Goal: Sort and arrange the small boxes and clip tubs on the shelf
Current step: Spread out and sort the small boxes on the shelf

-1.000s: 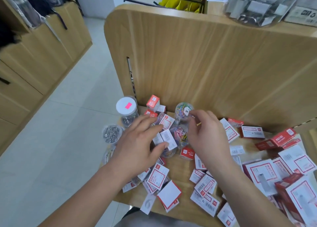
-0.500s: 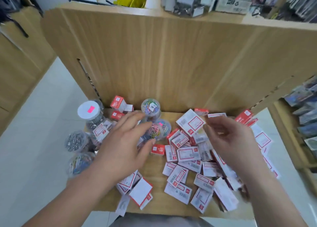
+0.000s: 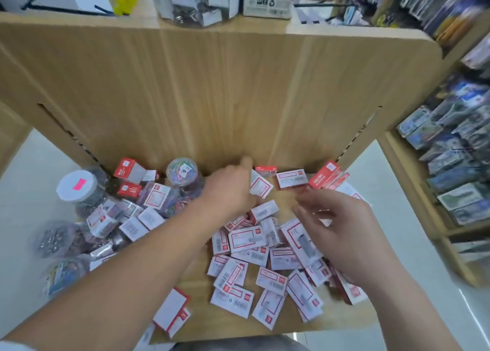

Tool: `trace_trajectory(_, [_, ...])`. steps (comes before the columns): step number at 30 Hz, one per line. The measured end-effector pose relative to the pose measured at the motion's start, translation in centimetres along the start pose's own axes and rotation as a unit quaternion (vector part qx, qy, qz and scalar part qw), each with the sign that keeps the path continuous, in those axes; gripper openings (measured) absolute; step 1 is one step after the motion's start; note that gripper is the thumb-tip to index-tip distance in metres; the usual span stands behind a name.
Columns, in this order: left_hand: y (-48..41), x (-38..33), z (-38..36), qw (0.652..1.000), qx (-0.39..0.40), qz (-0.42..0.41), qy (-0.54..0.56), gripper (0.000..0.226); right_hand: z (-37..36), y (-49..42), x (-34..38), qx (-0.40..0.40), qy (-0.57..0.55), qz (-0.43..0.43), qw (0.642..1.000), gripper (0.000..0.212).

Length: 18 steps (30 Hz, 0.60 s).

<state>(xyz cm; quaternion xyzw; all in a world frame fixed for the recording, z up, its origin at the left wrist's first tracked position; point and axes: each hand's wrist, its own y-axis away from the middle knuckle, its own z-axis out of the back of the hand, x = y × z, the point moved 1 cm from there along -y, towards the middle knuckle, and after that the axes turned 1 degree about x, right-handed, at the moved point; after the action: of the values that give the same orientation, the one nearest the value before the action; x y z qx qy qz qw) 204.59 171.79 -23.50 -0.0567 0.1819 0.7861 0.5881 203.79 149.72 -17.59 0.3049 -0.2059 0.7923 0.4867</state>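
We had our left hand [image 3: 231,185] stretched across to the back of the shelf [image 3: 209,324], its forefinger straight and pointing at the wooden back panel [image 3: 225,99], right beside a white box with a red frame [image 3: 262,189] that lay tilted there. The other fingers of that hand were hidden behind its back, so we cannot tell whether they were grasping the box or merely lay against it. Our right hand [image 3: 342,228] hovered over the right side of the shelf, its fingers [image 3: 302,211] released, loosely bent and spread, with nothing seen between them, though they were blurred. Under and between both hands lay the small boxes [image 3: 248,240], white with red print, scattered flat and overlapping across the middle and right of the shelf. A few red boxes [image 3: 127,168] stood at the back left. The clip tubs [image 3: 183,171] were crowded on the left side: one with coloured clips at the back, just left of our left hand, a white-lidded tub [image 3: 75,186] bearing a pink sticker at the left edge, and in front of it a tub of silver pins [image 3: 51,240].
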Motion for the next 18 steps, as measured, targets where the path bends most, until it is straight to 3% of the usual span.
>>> trace_trajectory(4, [0.6, 0.1, 0.0, 0.996, -0.041, -0.023, 0.08, 0.064, 0.0, 1.8, 0.1, 0.031, -0.012, 0.013, 0.999, 0.016])
trace_trajectory(7, [1.9, -0.2, 1.2, 0.986, -0.119, -0.068, 0.096, 0.03, 0.3, 3.8, -0.4, 0.054, -0.023, 0.017, 0.998, 0.03])
trace_trajectory(9, [3.6, -1.3, 2.3, 0.973, -0.167, -0.078, 0.137, 0.022, 1.3, 4.9, -1.2, 0.024, -0.06, -0.003, 0.998, 0.014])
trace_trajectory(10, [4.7, -2.2, 2.6, 0.968, -0.164, -0.073, 0.176, 0.022, 2.0, 5.3, -1.8, 0.002, -0.098, -0.03, 0.995, 0.005])
trace_trajectory(14, [7.6, -7.9, 1.3, 0.91, -0.048, -0.094, 0.402, 0.013, 4.9, 6.0, -5.0, -0.118, -0.174, -0.117, 0.971, 0.015])
trace_trajectory(18, [5.6, -11.8, -0.7, 0.894, -0.056, -0.094, 0.434, 0.009, 6.3, 5.2, -7.2, -0.16, -0.169, -0.139, 0.963, 0.008])
